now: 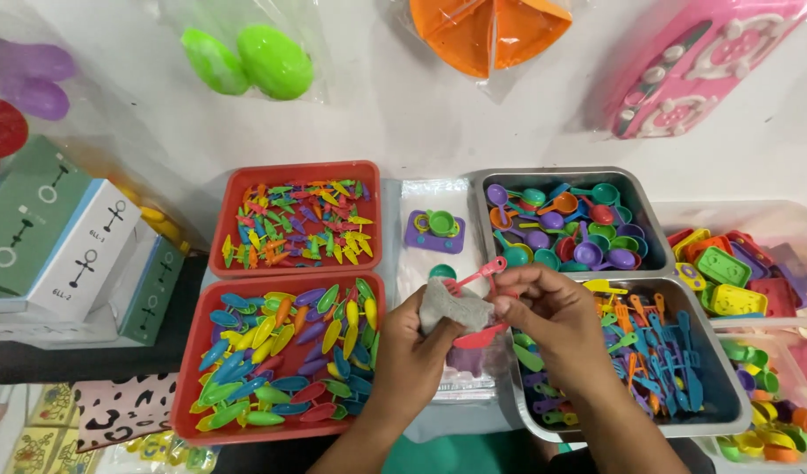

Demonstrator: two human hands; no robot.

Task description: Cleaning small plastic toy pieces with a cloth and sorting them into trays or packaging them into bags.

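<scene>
1. At frame centre, the left hand point(414, 347) is pinching shut a small clear bag point(452, 307); thin, limp, slippery film, probably best gripped at its mouth
2. The right hand point(544, 312) is closing its fingertips on a pink toy fork point(475, 275), light and stiff
</scene>
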